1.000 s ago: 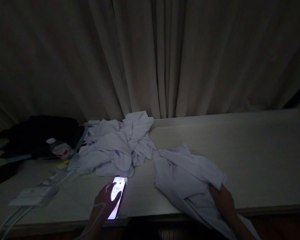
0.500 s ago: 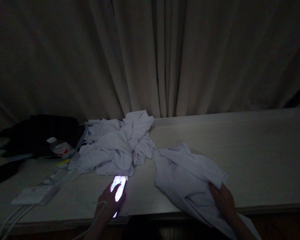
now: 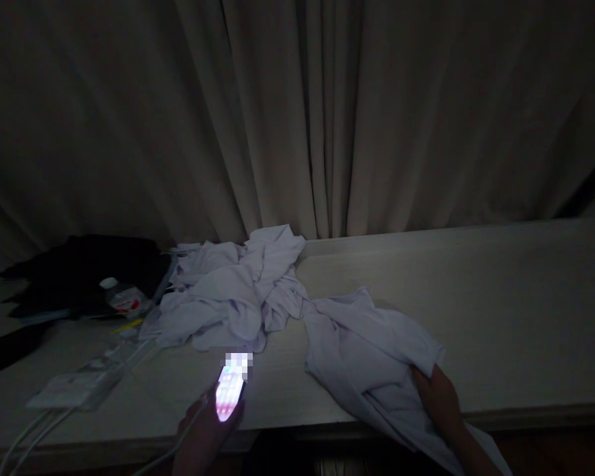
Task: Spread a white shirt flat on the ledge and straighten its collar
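Note:
My left hand (image 3: 209, 411) is closed around a smartphone (image 3: 231, 390) with a brightly lit screen, near the front edge of the table. A thin cord runs across that wrist. My right hand (image 3: 437, 395) grips the right side of a crumpled white garment (image 3: 364, 350), part of which hangs over the table's front edge. Its fingertips are hidden in the cloth. Beyond the phone lies a heap of white clothes (image 3: 233, 291), which touches the garment's left corner.
Dark clothes (image 3: 89, 268) are stacked at the far left, with a clear bottle (image 3: 127, 299) lying against them. A white power strip (image 3: 67, 390) with cables sits at the front left of the pale table (image 3: 466, 297). Curtains (image 3: 272, 119) hang behind.
My left thumb has moved off the phone's screen, and the screen shows different, brighter content. The hand and phone sit slightly lower left. My right hand stays on the white garment.

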Demonstrator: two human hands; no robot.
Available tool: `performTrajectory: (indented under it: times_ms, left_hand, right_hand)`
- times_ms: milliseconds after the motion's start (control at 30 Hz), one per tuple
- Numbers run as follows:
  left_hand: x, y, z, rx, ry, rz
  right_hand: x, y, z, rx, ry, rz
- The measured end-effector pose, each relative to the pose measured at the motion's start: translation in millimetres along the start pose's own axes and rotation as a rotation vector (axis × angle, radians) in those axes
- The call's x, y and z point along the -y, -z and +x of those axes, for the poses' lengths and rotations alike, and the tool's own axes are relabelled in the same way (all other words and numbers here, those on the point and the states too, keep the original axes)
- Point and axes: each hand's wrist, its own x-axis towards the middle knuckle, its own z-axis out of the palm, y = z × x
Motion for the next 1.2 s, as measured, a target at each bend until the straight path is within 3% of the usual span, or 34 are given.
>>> performTrajectory:
  times_ms: [200, 467, 667, 767, 867, 967, 1033, 1133, 1200]
  left_hand:
    - [-13, 5.0, 10, 0.004, 0.026, -0.023]
    - [5, 5.2, -1, -0.059, 0.042, 0.036]
    - [5, 0.2, -2, -0.056, -0.055, 0.142]
    - [1, 2.3, -1, -0.029, -0.051, 0.11]
    - [-8, 3.1, -2, -0.084, -0.027, 0.0]
    - [-34, -2.1, -11, -0.139, -0.073, -0.155]
    - [-66, -7.9, -21, -0.118, -0.149, -0.248]
    - [-127, -15.9, -36, 0.006, -0.19, -0.334]
    - [-165, -19.8, -43, 0.182, -0.171, -0.366]
  right_hand:
    - [-2, -1, 0, -0.004, 0.042, 0.037]
    - [-1, -1, 0, -0.023, 0.034, 0.025]
    - [-2, -4, -1, -0.031, 0.023, 0.02]
    - [-1, -2, 0, -0.003, 0.0, 0.032]
    - [1, 5, 5, 0.059, 0.004, 0.136]
    - [8, 20, 13, 0.086, 0.041, 0.311]
    - [19, 33, 18, 0.052, 0.088, 0.366]
    - [50, 57, 23, -0.011, 0.152, 0.392]
    - [79, 77, 23, -0.022, 0.184, 0.409]
